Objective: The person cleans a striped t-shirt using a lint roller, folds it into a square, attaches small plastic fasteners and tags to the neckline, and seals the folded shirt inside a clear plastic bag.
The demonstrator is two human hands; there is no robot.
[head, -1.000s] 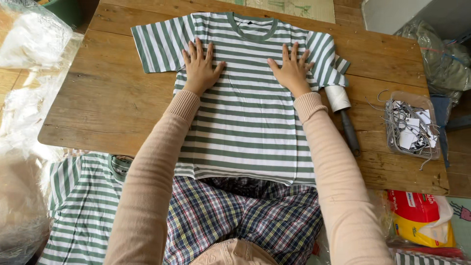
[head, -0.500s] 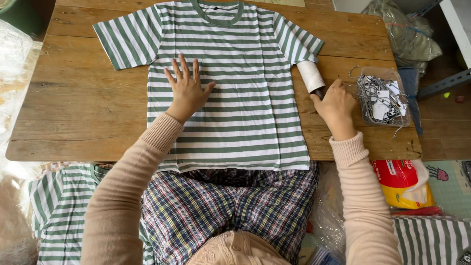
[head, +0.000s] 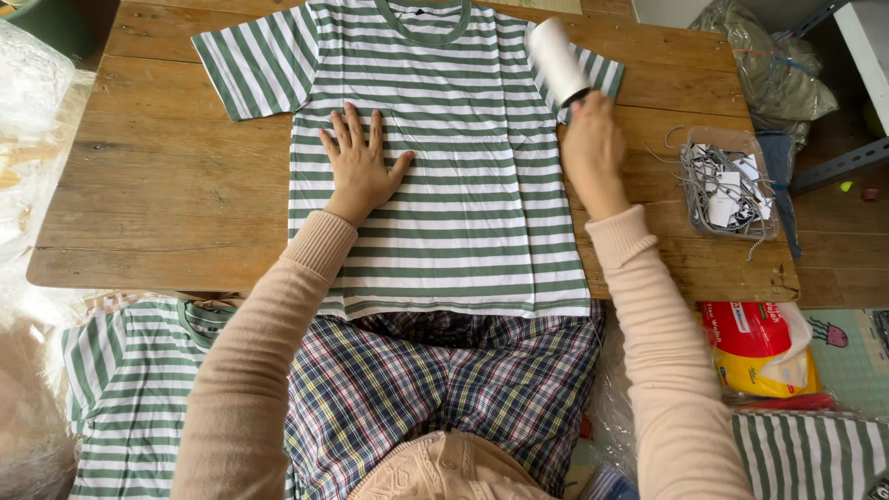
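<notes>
Wooden table (head: 167, 194) | left hand (head: 359, 167) flat on striped shirt (head: 444, 185) | right hand (head: 593, 153) grasps lint roller (head: 557, 60), handle hidden

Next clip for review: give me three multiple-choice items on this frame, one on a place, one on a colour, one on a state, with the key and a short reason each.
1. Where does the clear box of tags sit?
A. on the shirt
B. on the table, right of the shirt
C. on the floor

2. What colours are the stripes of the t-shirt on the wooden table?
A. green and white
B. red and blue
C. black and yellow

3. What is the right hand doing?
A. lying flat and empty
B. gripping the handle of a lint roller
C. holding scissors

Key: 1 B, the box stands on bare wood beside the shirt's right edge. 2 A, the stripes are green and white. 3 B, its fingers close round the roller's handle while the left hand lies flat on the shirt.
</notes>
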